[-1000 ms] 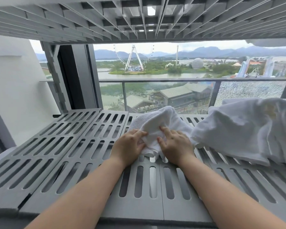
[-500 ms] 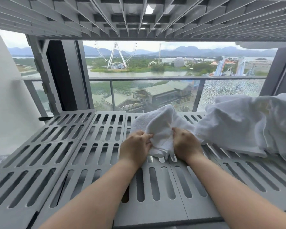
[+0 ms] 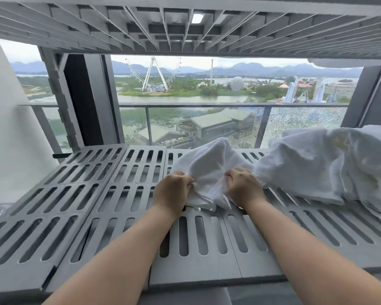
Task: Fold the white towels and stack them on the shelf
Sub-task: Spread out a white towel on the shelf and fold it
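A small white towel (image 3: 209,164) lies bunched on the grey slatted shelf (image 3: 110,194), near its middle. My left hand (image 3: 173,190) grips the towel's left edge, fingers curled into the cloth. My right hand (image 3: 243,187) pinches its right edge in the same way. Between the two hands the cloth hangs in loose folds, and its far part rises in a hump. A heap of larger white towels (image 3: 330,164) lies crumpled on the right side of the shelf, touching the small towel's right corner.
Another slatted shelf (image 3: 185,25) hangs close overhead. A white wall (image 3: 11,137) stands at the left. Behind the shelf are a dark frame post (image 3: 81,102) and a glass balcony railing (image 3: 185,105). The shelf's left half is bare.
Both hands have closed from resting flat on the towel to gripping its edges, and have moved slightly apart. The towel has bunched up between them. The camera has shifted a little.
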